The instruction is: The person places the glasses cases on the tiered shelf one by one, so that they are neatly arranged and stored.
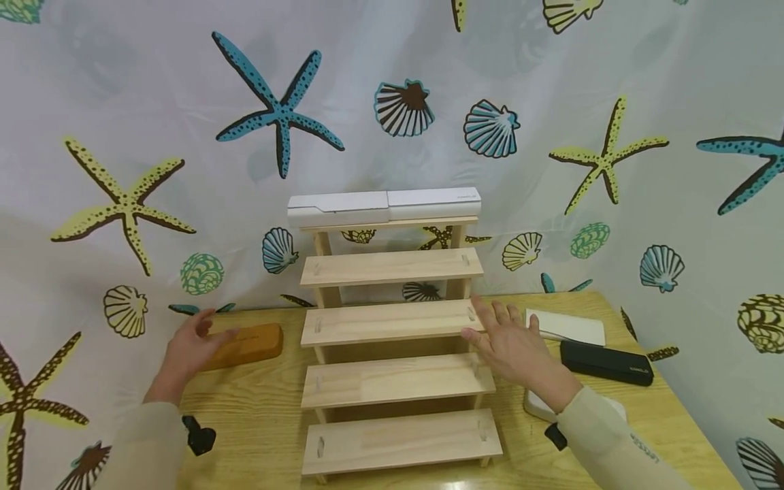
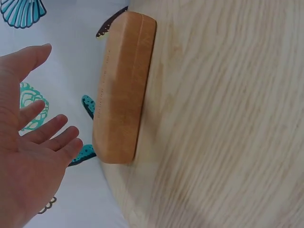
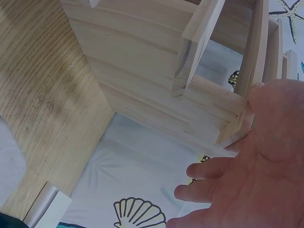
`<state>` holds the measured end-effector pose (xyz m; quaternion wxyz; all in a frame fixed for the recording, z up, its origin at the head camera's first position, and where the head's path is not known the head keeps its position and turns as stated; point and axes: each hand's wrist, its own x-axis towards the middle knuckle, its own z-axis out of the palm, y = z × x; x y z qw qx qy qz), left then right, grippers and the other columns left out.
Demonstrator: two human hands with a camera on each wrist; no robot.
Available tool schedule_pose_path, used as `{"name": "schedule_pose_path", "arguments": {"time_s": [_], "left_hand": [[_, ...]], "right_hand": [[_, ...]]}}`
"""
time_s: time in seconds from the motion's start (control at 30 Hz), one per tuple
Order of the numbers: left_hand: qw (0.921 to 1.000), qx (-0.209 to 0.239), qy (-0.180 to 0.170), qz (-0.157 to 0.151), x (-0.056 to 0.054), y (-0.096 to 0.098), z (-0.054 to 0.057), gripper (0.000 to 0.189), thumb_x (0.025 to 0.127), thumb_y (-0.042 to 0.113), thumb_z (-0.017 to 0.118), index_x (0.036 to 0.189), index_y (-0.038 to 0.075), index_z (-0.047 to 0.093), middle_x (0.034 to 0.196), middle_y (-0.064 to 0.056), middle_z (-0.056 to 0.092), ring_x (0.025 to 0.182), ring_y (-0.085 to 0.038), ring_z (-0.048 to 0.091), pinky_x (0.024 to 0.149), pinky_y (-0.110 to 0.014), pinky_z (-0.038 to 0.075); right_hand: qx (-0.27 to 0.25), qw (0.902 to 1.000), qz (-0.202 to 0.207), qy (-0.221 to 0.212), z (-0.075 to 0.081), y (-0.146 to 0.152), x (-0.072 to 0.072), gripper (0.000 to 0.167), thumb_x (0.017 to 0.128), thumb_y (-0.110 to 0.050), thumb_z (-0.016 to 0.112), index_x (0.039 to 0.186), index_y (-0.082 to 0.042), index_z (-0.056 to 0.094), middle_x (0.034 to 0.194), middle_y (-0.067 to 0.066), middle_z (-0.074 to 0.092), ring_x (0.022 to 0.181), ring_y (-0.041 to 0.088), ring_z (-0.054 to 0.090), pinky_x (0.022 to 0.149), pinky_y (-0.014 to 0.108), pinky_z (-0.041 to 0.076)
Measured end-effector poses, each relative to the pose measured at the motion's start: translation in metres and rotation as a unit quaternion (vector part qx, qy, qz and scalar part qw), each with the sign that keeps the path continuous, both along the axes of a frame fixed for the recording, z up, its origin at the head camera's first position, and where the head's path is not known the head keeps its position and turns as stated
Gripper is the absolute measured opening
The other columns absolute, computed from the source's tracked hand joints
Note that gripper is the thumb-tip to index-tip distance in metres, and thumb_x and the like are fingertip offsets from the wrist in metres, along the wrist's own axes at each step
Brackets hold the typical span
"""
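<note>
A tiered wooden rack (image 1: 392,321) stands upright in the middle of the head view, its light shelves stepping up toward the back. My right hand (image 1: 520,347) is at its right side with fingers spread and the fingertips right at the end of the middle shelf. In the right wrist view the thumb overlaps the rack's side. Left of the rack lies an orange-brown glasses case (image 1: 260,342). Beside that case is my left hand (image 1: 190,350), fingers loosely bent and palm empty. The left wrist view shows a gap between the fingers and the case (image 2: 124,90).
Two long white pieces (image 1: 343,207) lie end to end on the top shelf. On the table's right are a black case (image 1: 606,362), a white case (image 1: 572,328) and a white object partly under my forearm. A small black object (image 1: 199,435) lies left. Patterned cloth (image 1: 392,54) hangs behind.
</note>
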<state>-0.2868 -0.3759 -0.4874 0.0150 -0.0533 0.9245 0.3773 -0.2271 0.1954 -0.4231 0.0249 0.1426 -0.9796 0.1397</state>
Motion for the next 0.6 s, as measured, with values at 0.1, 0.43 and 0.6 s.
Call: {"name": "schedule_pose_path", "arguments": {"time_s": [0.1, 0.43, 0.6], "left_hand": [[0.9998, -0.007, 0.01, -0.014, 0.001, -0.004, -0.008, 0.101, 0.102, 0.054, 0.064, 0.167, -0.003, 0.011, 0.164, -0.042, 0.023, 0.148, -0.062, 0.028, 0.114, -0.072, 0.035], [0.9939, -0.091, -0.039, -0.049, 0.005, -0.006, -0.012, 0.109, 0.1, 0.06, 0.064, 0.164, -0.01, 0.01, 0.159, -0.047, 0.027, 0.142, -0.066, 0.034, 0.113, -0.074, 0.037], [0.9914, -0.111, -0.03, -0.063, 0.006, -0.009, -0.015, 0.108, 0.098, 0.057, 0.068, 0.162, -0.013, 0.015, 0.159, -0.047, 0.028, 0.142, -0.067, 0.033, 0.113, -0.074, 0.036]], "right_hand": [[0.001, 1.0, 0.0, 0.0, 0.0, 0.0, 0.0, 0.073, 0.112, -0.056, 0.037, 0.169, -0.012, 0.024, 0.163, 0.033, 0.039, 0.151, 0.058, 0.034, 0.113, 0.085, 0.022], [0.006, 1.0, -0.001, 0.006, -0.001, 0.001, -0.001, 0.073, 0.112, -0.057, 0.037, 0.169, -0.014, 0.024, 0.162, 0.033, 0.04, 0.15, 0.058, 0.036, 0.113, 0.085, 0.024], [0.005, 1.0, -0.002, 0.007, -0.002, 0.001, -0.001, 0.073, 0.112, -0.057, 0.038, 0.169, -0.014, 0.024, 0.162, 0.033, 0.041, 0.15, 0.058, 0.036, 0.113, 0.085, 0.024]]}}
